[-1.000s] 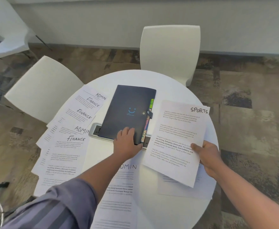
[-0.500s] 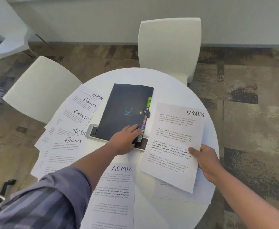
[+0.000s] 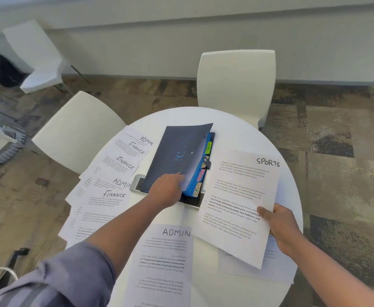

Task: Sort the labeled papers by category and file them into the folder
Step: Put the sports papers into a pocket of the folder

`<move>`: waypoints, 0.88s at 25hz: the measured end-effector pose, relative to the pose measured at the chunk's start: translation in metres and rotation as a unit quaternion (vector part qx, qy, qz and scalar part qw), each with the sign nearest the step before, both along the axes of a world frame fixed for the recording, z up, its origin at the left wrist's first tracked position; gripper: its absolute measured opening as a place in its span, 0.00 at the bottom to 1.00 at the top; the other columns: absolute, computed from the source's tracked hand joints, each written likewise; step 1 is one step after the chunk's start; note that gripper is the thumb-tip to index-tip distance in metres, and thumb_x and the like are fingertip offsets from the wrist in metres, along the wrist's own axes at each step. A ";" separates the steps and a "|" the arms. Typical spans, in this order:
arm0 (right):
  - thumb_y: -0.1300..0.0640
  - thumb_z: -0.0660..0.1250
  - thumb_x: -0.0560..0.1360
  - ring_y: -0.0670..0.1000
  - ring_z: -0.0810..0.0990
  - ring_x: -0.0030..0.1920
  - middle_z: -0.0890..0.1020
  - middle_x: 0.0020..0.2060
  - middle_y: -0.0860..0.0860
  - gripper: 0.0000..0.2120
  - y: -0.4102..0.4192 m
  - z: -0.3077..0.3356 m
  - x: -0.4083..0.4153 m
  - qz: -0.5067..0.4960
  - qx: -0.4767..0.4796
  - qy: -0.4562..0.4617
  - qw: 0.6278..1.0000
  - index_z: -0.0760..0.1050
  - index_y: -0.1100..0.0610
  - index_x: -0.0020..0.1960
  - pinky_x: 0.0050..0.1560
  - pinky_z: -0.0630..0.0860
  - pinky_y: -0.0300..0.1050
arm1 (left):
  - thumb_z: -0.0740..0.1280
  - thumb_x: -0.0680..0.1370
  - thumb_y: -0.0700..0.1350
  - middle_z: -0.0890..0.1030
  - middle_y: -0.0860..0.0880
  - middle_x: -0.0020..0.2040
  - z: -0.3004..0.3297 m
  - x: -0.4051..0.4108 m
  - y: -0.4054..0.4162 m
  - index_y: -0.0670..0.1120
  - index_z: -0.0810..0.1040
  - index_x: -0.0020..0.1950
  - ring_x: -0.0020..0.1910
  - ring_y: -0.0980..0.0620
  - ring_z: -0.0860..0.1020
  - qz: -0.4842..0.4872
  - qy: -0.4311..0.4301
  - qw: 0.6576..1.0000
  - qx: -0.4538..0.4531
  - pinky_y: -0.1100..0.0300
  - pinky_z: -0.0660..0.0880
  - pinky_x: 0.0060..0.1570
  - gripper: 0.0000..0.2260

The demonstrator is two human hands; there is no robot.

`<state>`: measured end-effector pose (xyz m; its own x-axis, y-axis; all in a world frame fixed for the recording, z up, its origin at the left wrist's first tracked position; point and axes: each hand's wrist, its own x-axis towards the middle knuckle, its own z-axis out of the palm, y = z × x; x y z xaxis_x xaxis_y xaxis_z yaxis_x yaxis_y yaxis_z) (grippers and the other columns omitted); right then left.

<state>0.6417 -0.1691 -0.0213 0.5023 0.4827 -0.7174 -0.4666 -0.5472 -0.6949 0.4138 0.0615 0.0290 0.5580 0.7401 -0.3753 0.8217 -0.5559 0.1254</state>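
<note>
A dark folder (image 3: pixel 172 151) with a blue smiley lies mid-table on a grey device. Its front cover is lifted at the right edge, showing blue dividers and coloured tabs (image 3: pixel 200 180). My left hand (image 3: pixel 167 189) pinches the cover's lower right corner. My right hand (image 3: pixel 280 227) grips a sheet headed SPORTS (image 3: pixel 239 200) by its right edge, held just right of the folder. A fan of ADMIN and FINANCE papers (image 3: pixel 110 185) lies to the left. One ADMIN sheet (image 3: pixel 166 262) lies at the near edge.
The round white table (image 3: pixel 237 127) carries everything. White chairs stand behind it (image 3: pixel 234 85) and to its left (image 3: pixel 77 127), another farther back left (image 3: pixel 35 54). More paper (image 3: pixel 272 271) lies under the SPORTS sheet. Patterned carpet surrounds the table.
My left hand went from resting on the shut folder to lifting its cover open at the right edge. The SPORTS sheet stays in my right hand.
</note>
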 end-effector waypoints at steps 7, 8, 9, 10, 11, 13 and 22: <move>0.64 0.67 0.81 0.59 0.86 0.49 0.88 0.47 0.52 0.07 0.005 0.051 -0.036 -0.025 0.030 -0.056 0.998 0.83 0.54 0.52 0.48 0.81 0.53 | 0.58 0.82 0.39 0.83 0.45 0.63 0.039 -0.073 -0.012 0.49 0.76 0.73 0.60 0.43 0.80 0.095 -0.163 0.981 0.038 0.57 0.73 0.57 0.21; 0.64 0.67 0.81 0.58 0.86 0.48 0.88 0.47 0.52 0.08 0.005 0.059 -0.044 -0.030 0.035 -0.067 0.997 0.83 0.54 0.51 0.48 0.81 0.52 | 0.58 0.81 0.39 0.83 0.45 0.61 0.042 -0.086 -0.015 0.51 0.77 0.72 0.58 0.44 0.80 0.112 -0.187 0.975 0.036 0.57 0.74 0.57 0.21; 0.65 0.67 0.80 0.58 0.86 0.47 0.87 0.46 0.52 0.08 0.005 0.067 -0.051 -0.036 0.040 -0.077 0.996 0.82 0.54 0.50 0.48 0.81 0.52 | 0.59 0.80 0.39 0.83 0.46 0.60 0.044 -0.099 -0.018 0.52 0.77 0.71 0.55 0.46 0.80 0.129 -0.210 0.969 0.034 0.59 0.75 0.55 0.22; 0.65 0.67 0.80 0.57 0.85 0.46 0.87 0.45 0.52 0.08 0.005 0.075 -0.061 -0.042 0.044 -0.088 0.994 0.82 0.55 0.50 0.47 0.81 0.51 | 0.60 0.79 0.39 0.84 0.47 0.58 0.048 -0.112 -0.024 0.52 0.78 0.71 0.51 0.49 0.80 0.143 -0.232 0.962 0.028 0.61 0.74 0.53 0.21; 0.66 0.66 0.80 0.57 0.85 0.45 0.87 0.44 0.52 0.08 0.006 0.083 -0.071 -0.049 0.048 -0.098 0.993 0.82 0.55 0.49 0.45 0.80 0.50 | 0.61 0.79 0.38 0.85 0.48 0.55 0.051 -0.123 -0.031 0.52 0.79 0.70 0.48 0.52 0.79 0.153 -0.251 0.956 0.019 0.63 0.72 0.51 0.21; 0.67 0.66 0.80 0.56 0.84 0.43 0.86 0.43 0.51 0.09 0.007 0.096 -0.092 -0.057 0.055 -0.112 0.991 0.81 0.55 0.48 0.43 0.79 0.48 | 0.63 0.79 0.38 0.85 0.52 0.51 0.054 -0.144 -0.048 0.51 0.80 0.69 0.44 0.57 0.78 0.164 -0.285 0.944 -0.004 0.70 0.70 0.46 0.20; 0.69 0.66 0.78 0.57 0.83 0.42 0.86 0.44 0.54 0.09 0.006 0.113 -0.181 -0.060 0.065 -0.154 0.984 0.82 0.59 0.46 0.40 0.77 0.46 | 0.58 0.80 0.30 0.65 0.58 0.72 0.037 -0.220 -0.095 0.48 0.76 0.73 0.73 0.59 0.65 0.122 -0.340 0.922 -0.139 0.78 0.59 0.66 0.24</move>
<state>0.4606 -0.1632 0.0916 0.7450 0.4844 -0.4586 -0.2797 -0.3972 -0.8741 0.1939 -0.0335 0.0664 0.5636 0.8029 -0.1939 0.5973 -0.2340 0.7671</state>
